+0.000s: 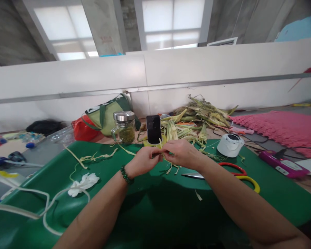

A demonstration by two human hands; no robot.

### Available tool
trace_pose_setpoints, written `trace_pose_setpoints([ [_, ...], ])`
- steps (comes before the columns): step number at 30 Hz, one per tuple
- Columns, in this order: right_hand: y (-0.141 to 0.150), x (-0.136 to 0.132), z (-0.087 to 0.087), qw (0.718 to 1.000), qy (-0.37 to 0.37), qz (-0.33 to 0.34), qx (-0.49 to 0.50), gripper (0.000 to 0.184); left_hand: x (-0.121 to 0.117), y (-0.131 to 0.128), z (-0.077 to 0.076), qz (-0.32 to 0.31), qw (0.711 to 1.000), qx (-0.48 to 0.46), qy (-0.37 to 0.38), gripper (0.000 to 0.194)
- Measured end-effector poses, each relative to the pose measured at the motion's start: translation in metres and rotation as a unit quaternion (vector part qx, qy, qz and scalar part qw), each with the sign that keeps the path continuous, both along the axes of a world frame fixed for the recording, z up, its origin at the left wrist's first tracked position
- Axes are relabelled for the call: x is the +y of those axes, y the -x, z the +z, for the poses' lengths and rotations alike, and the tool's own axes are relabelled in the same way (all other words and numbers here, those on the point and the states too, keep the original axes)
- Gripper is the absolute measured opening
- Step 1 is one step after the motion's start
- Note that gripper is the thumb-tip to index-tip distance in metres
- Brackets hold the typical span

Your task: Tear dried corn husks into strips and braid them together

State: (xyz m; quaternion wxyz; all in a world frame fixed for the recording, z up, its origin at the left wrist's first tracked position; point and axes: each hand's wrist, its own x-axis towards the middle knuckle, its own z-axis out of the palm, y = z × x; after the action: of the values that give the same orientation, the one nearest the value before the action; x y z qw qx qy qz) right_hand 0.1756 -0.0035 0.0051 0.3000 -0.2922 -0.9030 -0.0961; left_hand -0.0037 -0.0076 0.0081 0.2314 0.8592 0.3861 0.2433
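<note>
My left hand point(145, 160), with a green bead bracelet point(125, 175) at its wrist, is closed with thumb and fingers pinched together. My right hand point(182, 153) meets it fingertip to fingertip, also pinching. Between them is a pale strip of corn husk point(160, 142), its upper end sticking up; the rest is mostly covered by my fingers. Thin husk shreds point(173, 168) lie on the green mat just below. Scissors point(234, 169) with red and yellow handles rest partly behind my right forearm. Straight behind my hands a dark phone point(153, 129) stands upright on a yellow base.
A heap of corn husks point(204, 112) lies at the back. Left of the phone stand a lidded glass jar point(125, 129) and a green bag point(107, 114). A white spool point(230, 145) and a magenta power strip point(283, 164) sit right. White cord point(48, 207) crosses the green mat point(155, 214).
</note>
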Motion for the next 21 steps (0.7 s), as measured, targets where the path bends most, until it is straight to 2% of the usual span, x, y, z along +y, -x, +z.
trace_pose_setpoints([
  [4,-0.001,0.002,0.001,0.994,0.079,-0.009,0.072,0.009,-0.001,0.0,0.001,0.044,0.998,-0.012,-0.041,0.019],
  [6,-0.002,0.002,0.003,0.99,0.096,0.007,0.104,0.009,-0.002,0.001,0.002,0.045,0.998,-0.019,-0.048,0.019],
  [9,-0.003,0.0,0.008,0.993,0.083,0.045,0.065,0.013,-0.002,0.001,0.002,0.031,0.998,-0.022,-0.047,0.019],
  [12,-0.003,-0.001,0.009,0.996,0.077,0.038,0.003,0.012,0.0,0.002,0.0,0.048,0.997,-0.015,-0.063,0.018],
  [14,-0.002,-0.001,0.007,0.997,0.074,0.032,-0.006,0.012,0.001,0.003,-0.001,0.043,0.996,-0.003,-0.077,0.018],
  [19,0.003,-0.001,0.0,0.996,0.074,0.039,0.044,0.012,0.003,0.004,0.0,0.0,0.99,0.033,-0.135,0.017],
  [21,0.004,0.0,-0.001,0.991,0.092,0.025,0.097,0.013,0.0,0.003,0.001,0.031,0.983,0.045,-0.176,0.017],
])
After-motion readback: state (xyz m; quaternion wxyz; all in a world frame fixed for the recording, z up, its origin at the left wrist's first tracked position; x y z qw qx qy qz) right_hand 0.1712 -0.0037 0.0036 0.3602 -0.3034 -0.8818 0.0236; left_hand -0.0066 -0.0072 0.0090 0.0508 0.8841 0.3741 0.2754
